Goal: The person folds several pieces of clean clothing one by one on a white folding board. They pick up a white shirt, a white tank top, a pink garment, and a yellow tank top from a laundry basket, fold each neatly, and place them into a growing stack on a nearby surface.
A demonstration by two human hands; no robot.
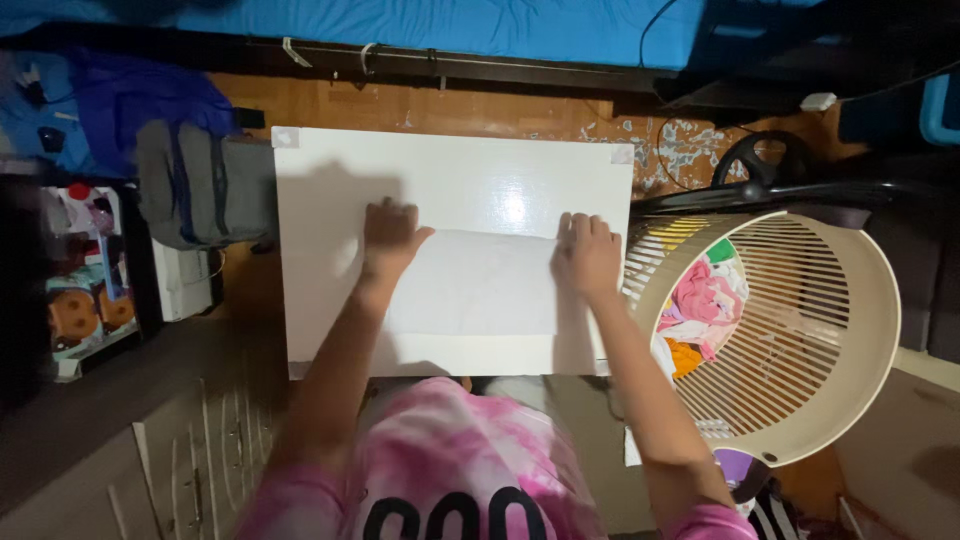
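While both hands press flat on the white worktop [320, 180], a folded white cloth [470, 285] lies in the middle towards the near edge. The left hand [390, 235] rests on the cloth's far left corner, fingers [385, 212] spread and gripping nothing; the right hand [590, 255] rests on its far right corner likewise. A slatted laundry basket [850, 300] of clothes stands beside the right edge.
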